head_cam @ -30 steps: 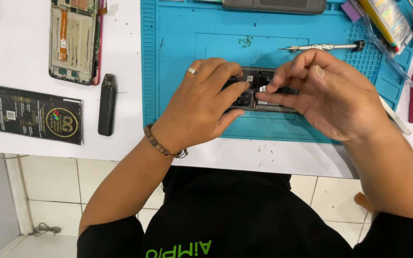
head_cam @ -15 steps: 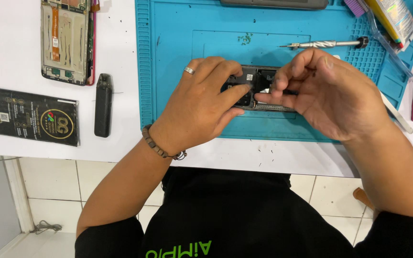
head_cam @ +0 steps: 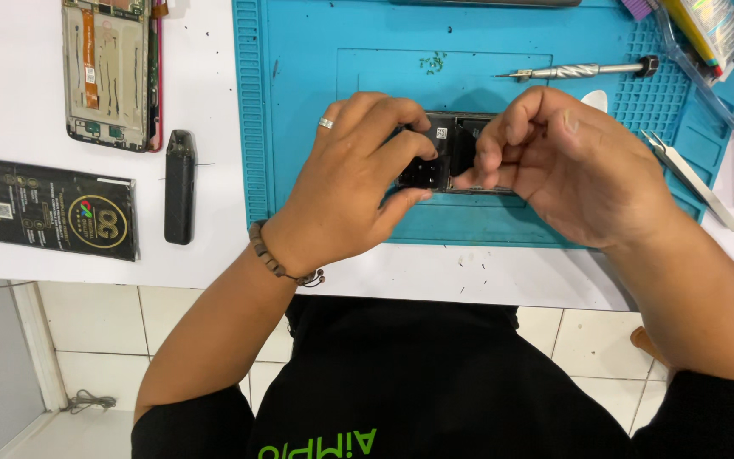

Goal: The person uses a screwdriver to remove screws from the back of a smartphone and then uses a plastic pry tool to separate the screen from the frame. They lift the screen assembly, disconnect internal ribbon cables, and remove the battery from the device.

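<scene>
Both hands closed on a small dark phone part (head_cam: 445,153) over the blue work mat (head_cam: 299,127).

Largest first: white table (head_cam: 197,76), then the mat – part held just above its near half, between both hands. Left hand (head_cam: 354,183) pinching the left end, fingers curled; right hand (head_cam: 567,166) gripping the right end with bent fingertips. Off the mat at left – opened phone frame (head_cam: 110,72), black battery (head_cam: 48,208), slim black device (head_cam: 179,185). Screwdriver (head_cam: 579,70) and tweezers (head_cam: 688,178) at right.
</scene>
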